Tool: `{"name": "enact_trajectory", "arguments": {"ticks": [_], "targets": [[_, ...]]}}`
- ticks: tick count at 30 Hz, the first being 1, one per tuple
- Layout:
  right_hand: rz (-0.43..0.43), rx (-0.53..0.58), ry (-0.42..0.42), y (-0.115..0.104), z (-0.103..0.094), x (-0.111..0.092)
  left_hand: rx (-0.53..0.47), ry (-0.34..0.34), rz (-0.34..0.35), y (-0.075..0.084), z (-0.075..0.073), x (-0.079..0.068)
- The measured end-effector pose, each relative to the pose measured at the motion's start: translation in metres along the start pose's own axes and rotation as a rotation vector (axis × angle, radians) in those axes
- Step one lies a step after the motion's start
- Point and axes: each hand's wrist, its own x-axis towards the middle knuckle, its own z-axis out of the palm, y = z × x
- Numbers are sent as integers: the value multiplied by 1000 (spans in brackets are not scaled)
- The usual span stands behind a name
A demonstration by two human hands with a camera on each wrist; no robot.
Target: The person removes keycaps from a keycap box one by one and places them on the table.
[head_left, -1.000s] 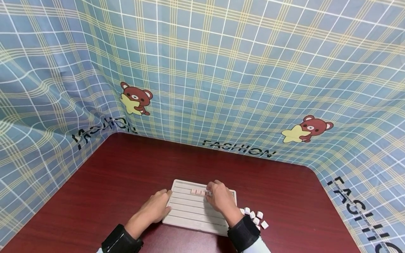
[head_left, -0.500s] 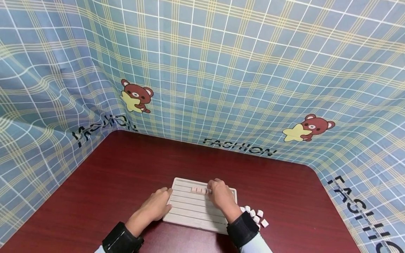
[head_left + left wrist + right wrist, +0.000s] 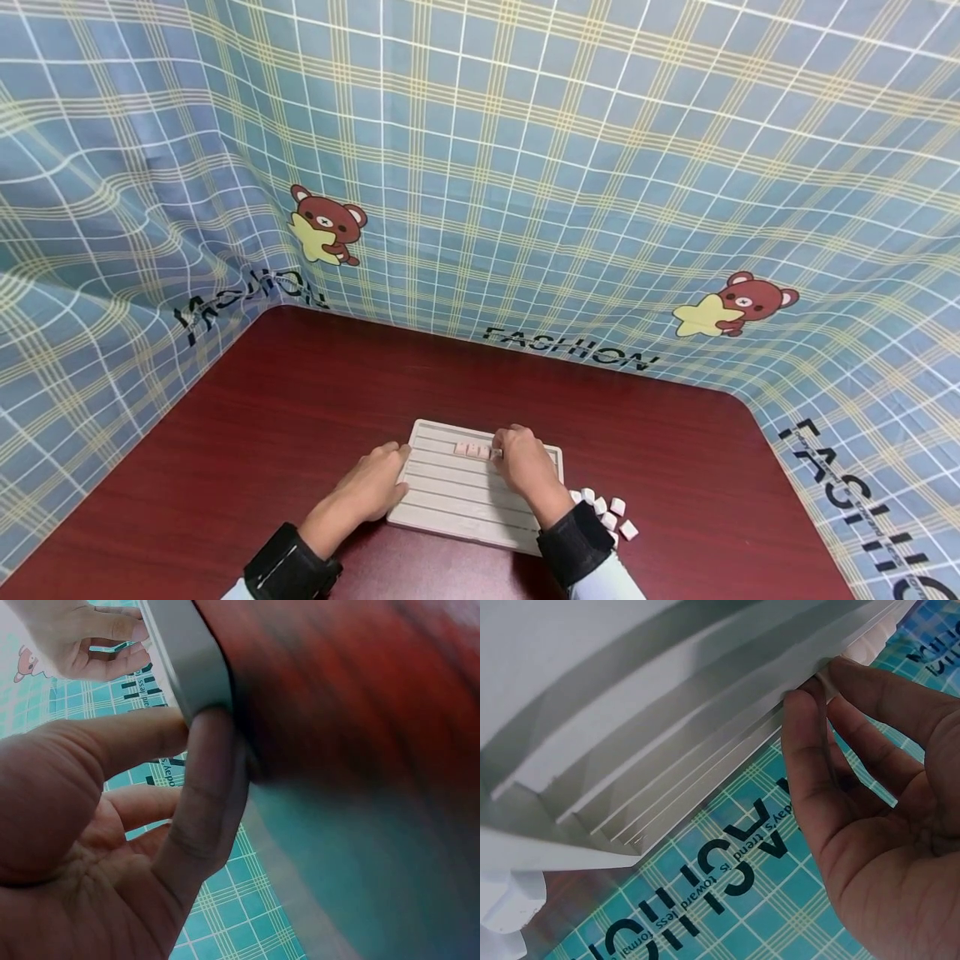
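Note:
A pale ridged tray lies on the dark red table. My left hand grips its left edge; in the left wrist view thumb and fingers pinch the tray's corner. A short row of pinkish keycaps sits in an upper groove. At the right end of this row my right hand pinches a keycap between thumb and forefinger, mostly hidden by the fingertips. The other fingers of that hand are bent beneath.
Several loose white keycaps lie on the table just right of the tray, some hidden behind the right wrist. A blue plaid cloth with bears and lettering hangs around the table's back and sides.
The head view has shifted slightly. Both hands keep their places on the tray, the right fingers staying at the end of the keycap row with only a slight movement.

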Motion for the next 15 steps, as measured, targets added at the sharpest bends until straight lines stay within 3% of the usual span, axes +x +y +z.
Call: {"name": "enact_trajectory", "arguments": {"ticks": [15], "targets": [[-8, 54, 21, 2, -2, -1, -7, 14, 11, -1, 0, 0]]}}
